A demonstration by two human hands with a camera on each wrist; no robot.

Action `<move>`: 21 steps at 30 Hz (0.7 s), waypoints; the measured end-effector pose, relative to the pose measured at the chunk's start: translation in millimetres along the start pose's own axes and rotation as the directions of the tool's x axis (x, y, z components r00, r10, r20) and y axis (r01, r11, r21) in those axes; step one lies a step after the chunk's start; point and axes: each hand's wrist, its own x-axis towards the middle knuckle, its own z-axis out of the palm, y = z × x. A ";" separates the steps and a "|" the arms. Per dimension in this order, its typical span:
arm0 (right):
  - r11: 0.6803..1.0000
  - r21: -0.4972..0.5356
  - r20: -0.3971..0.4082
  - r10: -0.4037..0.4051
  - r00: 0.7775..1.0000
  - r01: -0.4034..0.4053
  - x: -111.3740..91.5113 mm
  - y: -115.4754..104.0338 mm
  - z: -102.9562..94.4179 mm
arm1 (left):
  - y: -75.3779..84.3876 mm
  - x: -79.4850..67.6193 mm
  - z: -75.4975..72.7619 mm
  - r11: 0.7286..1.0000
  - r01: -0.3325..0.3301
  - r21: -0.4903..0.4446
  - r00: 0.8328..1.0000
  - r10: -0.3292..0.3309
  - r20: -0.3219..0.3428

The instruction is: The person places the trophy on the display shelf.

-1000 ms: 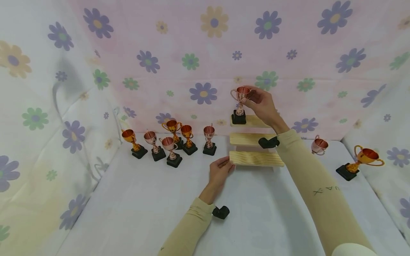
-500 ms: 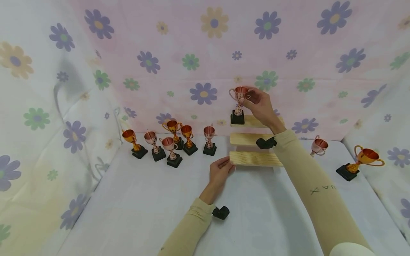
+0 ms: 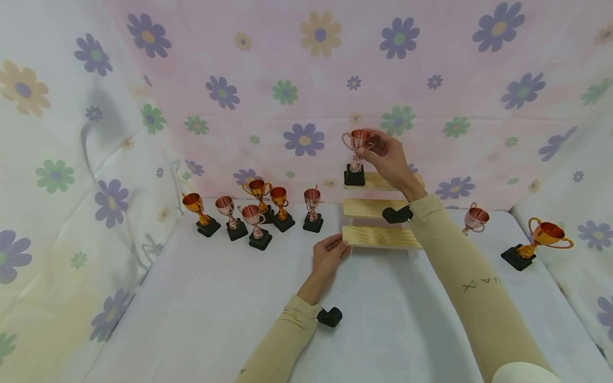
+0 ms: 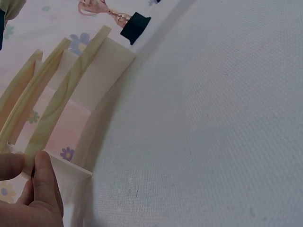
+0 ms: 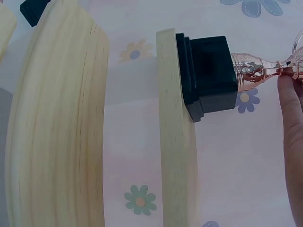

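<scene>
My right hand (image 3: 390, 159) holds a rose-gold trophy cup (image 3: 354, 175) by its bowl, upright at the left end of the top step of a three-step wooden display stand (image 3: 383, 237). In the right wrist view the black base (image 5: 210, 73) sits right at the face of the top board (image 5: 171, 142), and a finger (image 5: 289, 109) lies against the cup's stem. My left hand (image 3: 328, 260) pinches the left end of the stand's lowest board; the left wrist view shows thumb and fingers (image 4: 43, 182) on either side of that board (image 4: 61, 99).
Left of the stand, several gold and rose-gold trophies (image 3: 256, 226) stand grouped on the white table (image 3: 215, 319), with one rose-gold trophy (image 3: 313, 205) nearest the stand. On the right are another rose-gold trophy (image 3: 476, 218), partly behind my sleeve, and a gold trophy (image 3: 536, 242). Flowered cloth (image 3: 321, 80) hangs behind.
My right hand has shifted the trophy slightly left along the top step, mostly in the first half second. My left hand stays on the lowest board.
</scene>
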 end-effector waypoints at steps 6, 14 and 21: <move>0.997 -0.079 -0.010 0.007 1.000 -0.008 -10.8 0.1 -8.4 | 1.7 -0.3 2.5 1.000 0.011 0.003 1.000 -0.011 -0.012; 0.987 -0.154 -0.023 0.034 0.999 -0.038 -54.7 -26.7 -47.3 | 1.8 0.1 3.1 1.000 0.030 0.003 0.999 -0.030 -0.021; 0.969 -0.246 -0.170 -0.058 0.984 0.014 -96.3 -64.8 -92.6 | 2.7 -0.7 2.9 1.000 0.022 -0.003 1.000 -0.022 -0.019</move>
